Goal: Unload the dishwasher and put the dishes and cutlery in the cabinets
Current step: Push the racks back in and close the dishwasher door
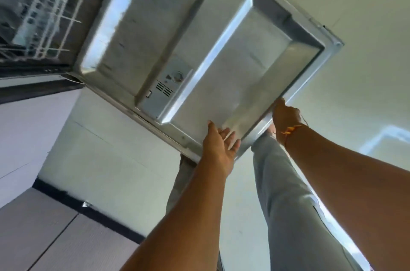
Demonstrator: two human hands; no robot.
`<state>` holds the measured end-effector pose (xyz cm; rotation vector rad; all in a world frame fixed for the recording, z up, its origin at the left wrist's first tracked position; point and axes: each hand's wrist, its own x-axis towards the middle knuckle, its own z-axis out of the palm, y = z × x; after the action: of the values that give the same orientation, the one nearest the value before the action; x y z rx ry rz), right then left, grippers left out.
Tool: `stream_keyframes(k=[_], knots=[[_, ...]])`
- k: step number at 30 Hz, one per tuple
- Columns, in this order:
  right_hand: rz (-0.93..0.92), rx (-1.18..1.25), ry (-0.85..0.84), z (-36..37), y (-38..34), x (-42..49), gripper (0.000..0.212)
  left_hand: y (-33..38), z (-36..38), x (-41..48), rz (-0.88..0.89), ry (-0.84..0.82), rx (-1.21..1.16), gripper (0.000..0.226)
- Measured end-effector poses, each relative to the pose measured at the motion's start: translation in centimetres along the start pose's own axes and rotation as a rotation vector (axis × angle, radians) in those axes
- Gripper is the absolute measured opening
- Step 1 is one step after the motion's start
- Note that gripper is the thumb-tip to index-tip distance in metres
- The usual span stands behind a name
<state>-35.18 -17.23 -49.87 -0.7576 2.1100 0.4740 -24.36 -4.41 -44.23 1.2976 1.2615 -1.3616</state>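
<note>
The dishwasher door (pixel 199 37) lay fully open, steel inner face up. A white wire rack (pixel 46 8) sat inside the tub, its contents blurred. The right hand (pixel 285 116) gripped the door's outer edge, fingers curled over it. The left hand (pixel 218 145) rested beside it, fingers straight.

Showed brushed silver-grey across the dishwasher door (pixel 221 48), streaked with pale blue-white glare. Kept white wire for the rack (pixel 51 4) against a dark interior. Marked the grey dispenser (pixel 164 90) with short black slots. Spread pale cream over the floor (pixel 366 15). Ran a black plinth (pixel 88 208) beside light grey cabinet fronts (pixel 33 237). Wore light grey trousers (pixel 288 204) and an orange thread bracelet (pixel 288 131).
</note>
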Motion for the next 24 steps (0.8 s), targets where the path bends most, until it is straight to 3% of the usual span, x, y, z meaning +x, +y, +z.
stream_keyframes(k=[4,7,10,15,19,24], knots=[[0.022,0.233,-0.141,0.2,1.9,3.5,0.077,-3.0,0.6,2.6,0.054,0.062,0.235,0.060],[0.051,0.523,-0.282,1.1,2.5,5.1,0.062,-5.2,0.8,4.2,0.319,0.211,0.782,0.053],[0.116,0.723,-0.406,1.8,2.7,6.3,0.063,-6.7,0.9,5.2,0.527,0.208,0.999,0.055],[0.140,0.811,-0.523,1.7,3.4,7.9,0.075,-8.6,0.6,5.9,0.565,0.147,1.210,0.067],[0.144,0.776,-0.466,1.0,3.5,8.1,0.066,-9.1,0.8,5.3,0.650,0.132,1.374,0.072],[0.072,0.656,-0.468,-1.8,4.1,5.3,0.074,-9.9,-0.3,1.9,0.777,0.135,1.628,0.076]])
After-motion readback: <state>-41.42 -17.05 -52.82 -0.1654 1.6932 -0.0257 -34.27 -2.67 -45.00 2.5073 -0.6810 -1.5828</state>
